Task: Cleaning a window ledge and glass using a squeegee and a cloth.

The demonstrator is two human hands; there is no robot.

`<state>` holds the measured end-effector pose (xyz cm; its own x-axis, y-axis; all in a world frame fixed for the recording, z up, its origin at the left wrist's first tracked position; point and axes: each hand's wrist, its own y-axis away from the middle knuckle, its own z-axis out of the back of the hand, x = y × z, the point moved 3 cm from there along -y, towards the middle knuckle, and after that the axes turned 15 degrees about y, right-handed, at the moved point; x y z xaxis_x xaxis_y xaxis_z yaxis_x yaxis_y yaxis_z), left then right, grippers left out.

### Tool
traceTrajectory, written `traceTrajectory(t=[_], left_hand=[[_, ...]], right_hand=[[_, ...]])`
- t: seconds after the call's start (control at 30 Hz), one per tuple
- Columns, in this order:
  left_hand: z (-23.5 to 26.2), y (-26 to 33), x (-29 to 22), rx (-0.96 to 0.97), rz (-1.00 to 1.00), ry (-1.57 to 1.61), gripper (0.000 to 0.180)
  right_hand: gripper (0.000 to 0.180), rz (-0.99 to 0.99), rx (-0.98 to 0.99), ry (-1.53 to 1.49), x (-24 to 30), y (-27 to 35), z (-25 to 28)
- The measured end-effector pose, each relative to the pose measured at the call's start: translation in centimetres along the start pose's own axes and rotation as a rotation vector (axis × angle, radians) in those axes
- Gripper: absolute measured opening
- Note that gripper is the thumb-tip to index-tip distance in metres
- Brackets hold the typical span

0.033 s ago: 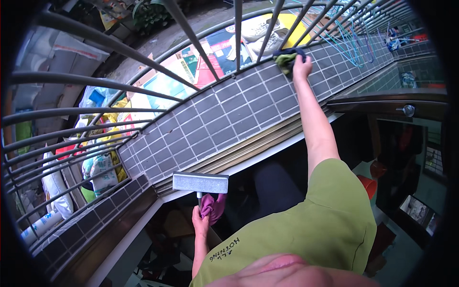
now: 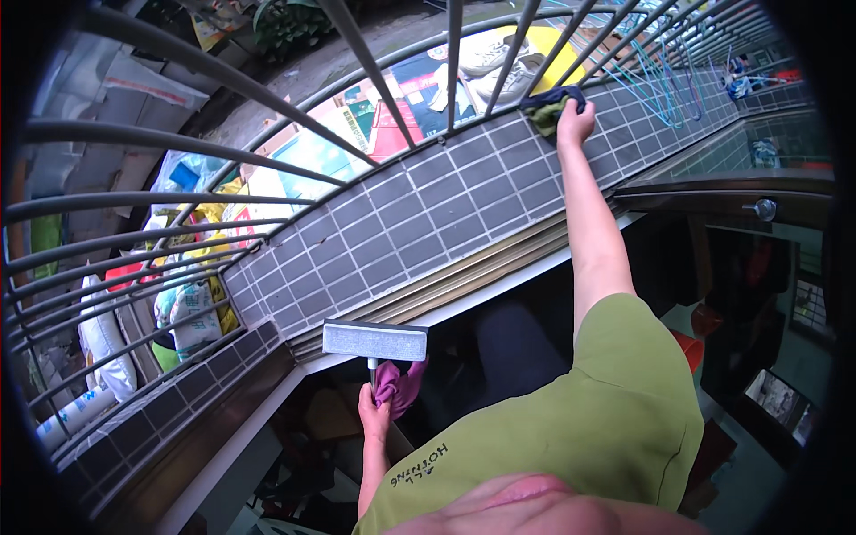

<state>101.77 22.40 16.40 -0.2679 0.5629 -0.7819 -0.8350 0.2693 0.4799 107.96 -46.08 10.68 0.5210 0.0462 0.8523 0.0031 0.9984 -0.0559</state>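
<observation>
My right arm reaches out to the far side of the grey tiled sill (image 2: 392, 214). There my right hand (image 2: 576, 123) is closed on a dark blue and green cloth (image 2: 548, 114), which lies against the tiles at the foot of the metal bars (image 2: 455, 67). Low on the left, my left hand (image 2: 374, 412) grips the handle of a window squeegee (image 2: 374, 341). Its wide head, with a pale grey pad, points up and away from me beside the window track. A purple cloth (image 2: 401, 390) hangs bunched at the same hand; the fingers partly hide how it is held.
A metal sliding track (image 2: 473, 272) runs along the sill's near edge. Beyond the bars lie white shoes (image 2: 499, 67), flattened cardboard and several bags (image 2: 187, 312). Wire hangers (image 2: 655, 89) hang at the far right, near a window pane with a round knob (image 2: 764, 209).
My right hand and the cloth sit very slightly farther right, and the whole view has shifted a little. My left hand keeps its hold on the squeegee.
</observation>
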Motion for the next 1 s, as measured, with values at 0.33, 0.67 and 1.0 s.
traceTrajectory(t=[0.33,0.67,1.0], left_hand=[[2.0,5.4,3.7,-0.100,0.130,-0.004,0.022],[2.5,10.5,5.9,-0.248,0.213,0.061,0.024],[1.4,16.4,8.9,-0.296,0.329,0.152,0.023]], right_hand=[[0.022,0.988,0.177,0.674,1.6,23.9,-10.8],[0.015,0.789,0.106,0.920,3.4,26.3,-12.3],[0.023,1.518,0.734,0.201,12.1,58.5,-21.5]])
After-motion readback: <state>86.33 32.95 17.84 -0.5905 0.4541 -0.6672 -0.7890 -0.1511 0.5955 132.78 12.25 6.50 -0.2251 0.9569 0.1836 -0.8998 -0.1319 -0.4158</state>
